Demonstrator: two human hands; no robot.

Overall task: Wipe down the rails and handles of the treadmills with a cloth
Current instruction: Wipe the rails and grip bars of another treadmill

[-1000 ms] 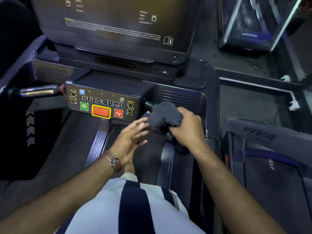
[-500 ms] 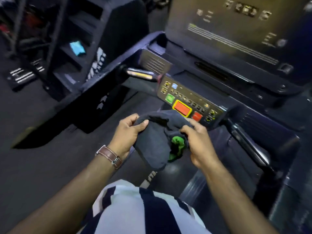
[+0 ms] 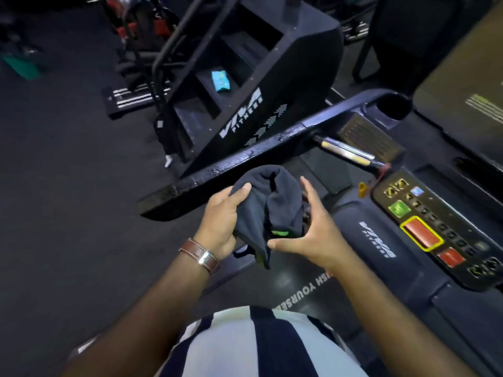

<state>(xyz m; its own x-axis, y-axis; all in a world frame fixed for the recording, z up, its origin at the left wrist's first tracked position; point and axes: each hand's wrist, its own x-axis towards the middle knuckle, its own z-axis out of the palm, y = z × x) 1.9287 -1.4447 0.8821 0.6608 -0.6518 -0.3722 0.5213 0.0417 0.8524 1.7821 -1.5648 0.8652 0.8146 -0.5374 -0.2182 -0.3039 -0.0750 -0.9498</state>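
Left hand (image 3: pixel 221 219) clutches dark cloth (image 3: pixel 268 205), right hand (image 3: pixel 304 235) splayed beside it; wet left rail (image 3: pixel 245 159) and chrome handle (image 3: pixel 345 152) unwiped.

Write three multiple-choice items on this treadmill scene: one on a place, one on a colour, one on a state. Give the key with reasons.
1. Where does the light blue packet lie?
A. on a step of the stair machine
B. on the treadmill console
C. on the floor

2. What colour is the large button with the yellow border?
A. green
B. red
C. blue

3. How is the dark cloth held?
A. draped on the side rail
B. left hand alone
C. between both hands

Key: 1 A, it rests on a black step of the stair machine. 2 B, red inside yellow. 3 C, left hand grips it, right hand touches it; side rail is bare.
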